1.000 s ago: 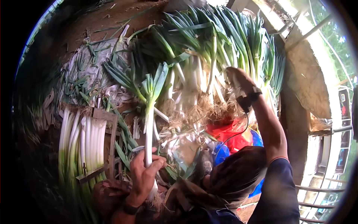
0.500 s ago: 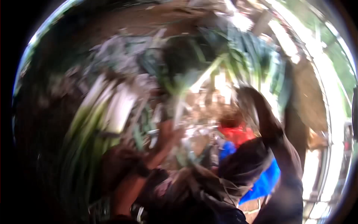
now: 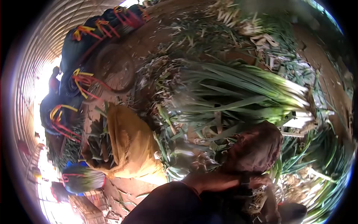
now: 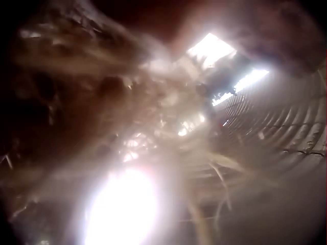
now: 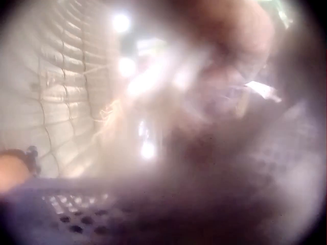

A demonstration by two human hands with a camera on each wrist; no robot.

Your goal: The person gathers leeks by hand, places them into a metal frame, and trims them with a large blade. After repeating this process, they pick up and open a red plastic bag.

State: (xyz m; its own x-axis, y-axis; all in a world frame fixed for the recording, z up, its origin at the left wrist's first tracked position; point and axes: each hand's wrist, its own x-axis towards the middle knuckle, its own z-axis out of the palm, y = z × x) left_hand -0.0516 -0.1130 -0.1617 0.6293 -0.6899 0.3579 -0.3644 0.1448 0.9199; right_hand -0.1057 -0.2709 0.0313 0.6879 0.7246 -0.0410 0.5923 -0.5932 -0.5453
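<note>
Extending into the lower right of the head view, the left hand lies just beside a leek's root tuft, with the right hand adjacent. Whether either hand's fingers grip it cannot be told. Beyond the clothed knee lies a leek bundle; left, a brown sack.

sack left of leek bundle | wheel behind sack | crate left of sack's near end | knee before leek bundle
</note>
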